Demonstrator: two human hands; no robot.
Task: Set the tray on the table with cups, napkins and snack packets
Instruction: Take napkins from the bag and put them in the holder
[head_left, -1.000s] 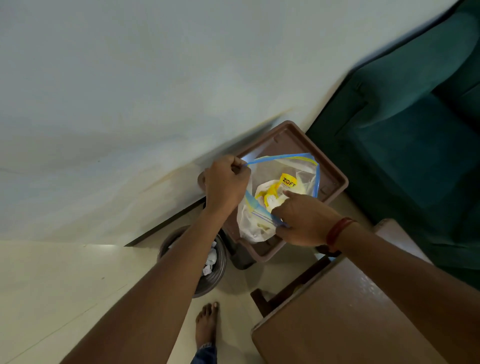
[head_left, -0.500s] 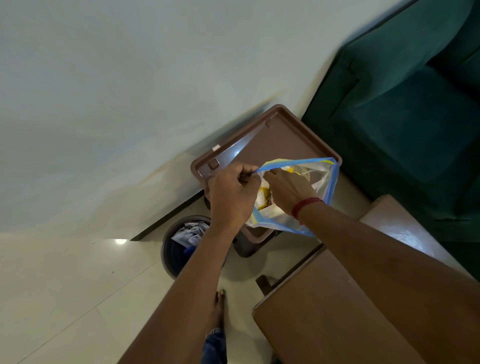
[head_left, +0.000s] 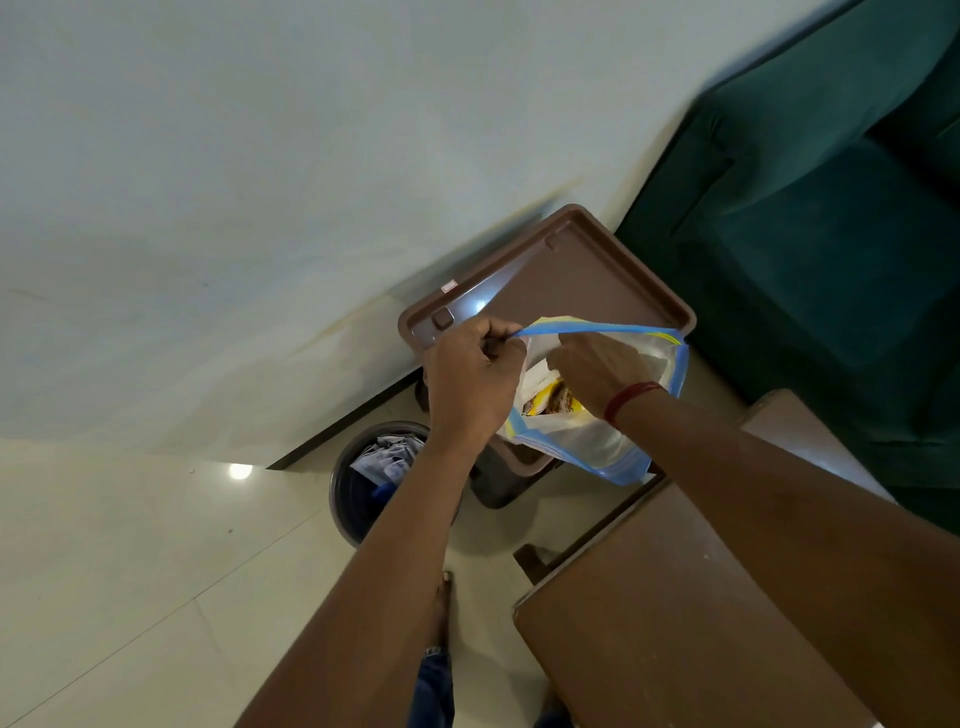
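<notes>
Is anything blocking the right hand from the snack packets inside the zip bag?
Nothing visible. The left hand pinches the zip bag open at its rim, and the right hand reaches into its mouth, just above the yellow packet.

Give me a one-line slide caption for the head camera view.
Left hand holds a zip bag open over a brown tray while the right hand reaches inside.

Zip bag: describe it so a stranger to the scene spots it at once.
Find the green sofa on the right; a brown tray sits just left of it. Over the tray's near end is the zip bag, its rim pinched by the left hand, the right hand reaching inside. It alone is clear plastic edged in blue, with something yellow inside.
</notes>
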